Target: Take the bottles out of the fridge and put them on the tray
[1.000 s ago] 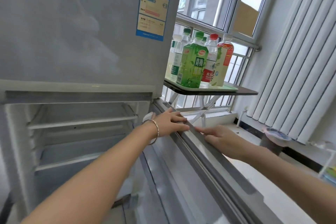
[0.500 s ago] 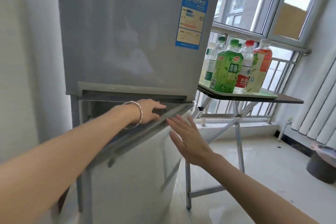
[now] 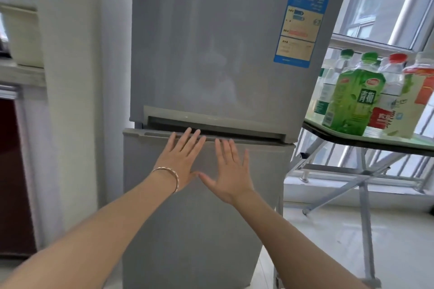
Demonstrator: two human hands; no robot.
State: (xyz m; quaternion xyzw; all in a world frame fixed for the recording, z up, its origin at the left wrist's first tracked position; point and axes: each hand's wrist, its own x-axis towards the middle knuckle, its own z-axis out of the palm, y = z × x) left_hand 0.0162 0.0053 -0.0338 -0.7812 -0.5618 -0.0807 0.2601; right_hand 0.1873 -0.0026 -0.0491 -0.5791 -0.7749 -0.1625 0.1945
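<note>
1. Tall grey two-door metal fridge (image 3: 211,54), filling the middle of the view; upper door flush, lower door (image 3: 202,218) pressed shut against the body, probably because nothing inside is wanted any more.
2. Dark folding table (image 3: 366,142) on crossed metal legs, just right of the fridge and under the window; set close, likely so bottles travel only a short way.
3. Pale green flat tray (image 3: 420,141) lying on that table, carrying the cluster of plastic bottles (image 3: 366,91): green-labelled tea bottle (image 3: 352,98) nearest, red-capped clear water bottle (image 3: 391,91) behind it, orange-labelled one (image 3: 420,91) at the right edge, green-capped clear ones (image 3: 328,87) further back. All upright, touching or just beside each other, grouped toward the tray's near-left part.
4. Blue and cream energy label (image 3: 300,27) stuck high on the right of the upper door.
5. Left hand (image 3: 180,159), open wide, flat on the top of the lower door, fingertips reaching the handle recess; holding nothing.
6. Right hand (image 3: 229,166), likewise spread and empty, palm against the door just right of the left, thumbs nearly touching; two palms spread the push evenly.
7. Thin gold bangle (image 3: 168,177) on the left wrist.
8. Judging by the shut doors and the loaded tray: task at or near its end.
</note>
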